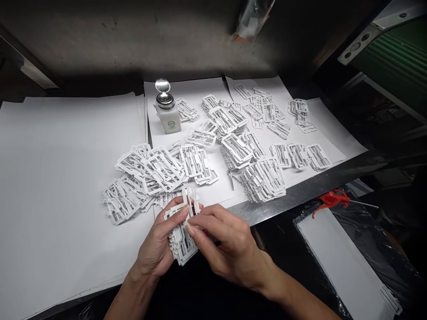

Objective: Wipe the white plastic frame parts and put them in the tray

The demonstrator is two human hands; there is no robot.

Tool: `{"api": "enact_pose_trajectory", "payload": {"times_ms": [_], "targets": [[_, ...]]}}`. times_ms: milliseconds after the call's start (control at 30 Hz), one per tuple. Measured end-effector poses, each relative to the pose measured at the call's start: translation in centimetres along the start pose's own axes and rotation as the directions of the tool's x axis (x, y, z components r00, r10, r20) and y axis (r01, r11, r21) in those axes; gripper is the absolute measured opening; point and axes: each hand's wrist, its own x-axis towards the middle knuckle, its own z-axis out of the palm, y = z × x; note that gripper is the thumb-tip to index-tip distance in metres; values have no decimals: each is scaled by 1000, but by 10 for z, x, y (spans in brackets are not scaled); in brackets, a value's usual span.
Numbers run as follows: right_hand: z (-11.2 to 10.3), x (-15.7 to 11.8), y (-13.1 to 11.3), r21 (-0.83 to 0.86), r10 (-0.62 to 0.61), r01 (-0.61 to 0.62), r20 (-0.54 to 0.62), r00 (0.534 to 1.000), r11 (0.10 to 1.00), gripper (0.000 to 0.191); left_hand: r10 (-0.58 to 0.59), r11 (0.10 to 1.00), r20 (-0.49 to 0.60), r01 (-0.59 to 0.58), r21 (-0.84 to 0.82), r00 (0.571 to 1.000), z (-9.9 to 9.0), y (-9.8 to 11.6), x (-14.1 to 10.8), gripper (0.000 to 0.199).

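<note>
Thin white plastic-looking openwork frames point(182, 251), stacked and held in the left hand point(162, 244), thumb over the top one. With the right hand point(230, 240), pinching narrowly at the stack's upper face; cannot tell whether around a loose bit. Beyond, on white paper sheets point(60, 178), more such frames in loose heaps and piles, beside a squarish white bottle point(171, 120) with its shiny metal lid point(162, 86) raised. To the right, a red tool with a metal rod point(333, 199).
</note>
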Motion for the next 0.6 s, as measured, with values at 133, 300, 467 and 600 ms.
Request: {"api": "enact_pose_trajectory", "payload": {"times_ms": [133,300,467,600], "targets": [[-5,-3,1,-13,75,-74,150,986,997,16,31,997,-44,-27,78,999,3,2,-1,23],[-9,-4,5,3,63,-63,-2,998,998,16,66,989,-95,-52,137,993,7,3,-3,26],[-6,-3,4,-37,86,-82,116,990,996,17,81,987,-126,-62,145,989,6,3,-3,28],[-11,-7,4,-16,133,-132,113,985,991,15,83,987,-122,-65,148,989,3,5,-3,27]]}}
